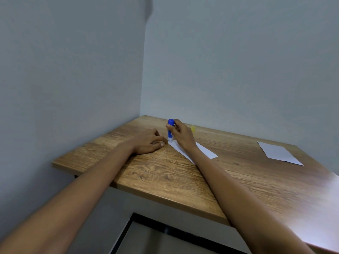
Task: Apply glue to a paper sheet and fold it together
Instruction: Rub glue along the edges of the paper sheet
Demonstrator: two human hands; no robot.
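A blue glue stick (pixel 170 129) stands upright with its lower end on the near corner of a white paper sheet (pixel 205 150) on the wooden table (pixel 165 176). My right hand (pixel 180 135) grips the stick with thumb and fingers, and its wrist covers the middle of the sheet. My left hand (pixel 148 142) rests on the table just left of the sheet, fingers curled, fingertips at the paper's corner. A yellow cap (pixel 193 128) lies behind my right hand near the wall.
A second white paper sheet (pixel 278 153) lies at the right side of the table. Walls close in the table at the back and left. The table's front edge runs diagonally across the lower view.
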